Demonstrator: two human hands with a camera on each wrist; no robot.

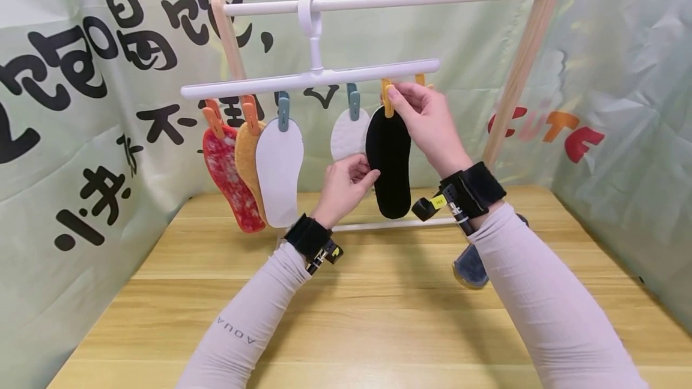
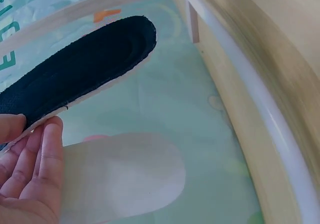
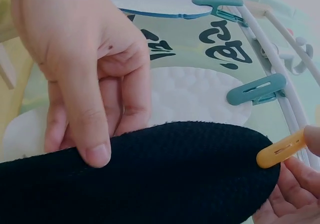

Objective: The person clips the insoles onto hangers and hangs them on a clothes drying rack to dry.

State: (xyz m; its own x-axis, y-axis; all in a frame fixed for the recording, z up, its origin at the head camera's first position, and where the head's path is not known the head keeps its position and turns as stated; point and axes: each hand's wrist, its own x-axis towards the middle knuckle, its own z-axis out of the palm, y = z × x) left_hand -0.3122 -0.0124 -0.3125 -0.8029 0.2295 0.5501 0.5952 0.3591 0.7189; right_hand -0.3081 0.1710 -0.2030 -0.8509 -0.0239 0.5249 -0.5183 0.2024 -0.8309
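Observation:
A black insole [image 1: 389, 167] hangs upright from a yellow clothespin [image 1: 387, 99] on the white hanger [image 1: 254, 81]. My right hand [image 1: 432, 125] pinches that clothespin between thumb and fingers; in the right wrist view its jaws lie over the insole's end. Lower down, my left hand [image 1: 346, 183] pinches the insole's left edge, thumb on the black face [image 2: 75, 72] and fingers behind. Just left of it, partly hidden by this hand, a white insole [image 1: 350, 134] hangs from a teal clothespin [image 1: 354, 104].
Further left hang a red mottled insole [image 1: 232, 179], a tan insole [image 1: 247, 158] and another white insole [image 1: 279, 173]. A second yellow clothespin [image 1: 420, 78] is behind my right hand. A wooden rack [image 1: 521, 71] carries the hanger. A dark grey insole [image 1: 471, 268] lies by my right forearm.

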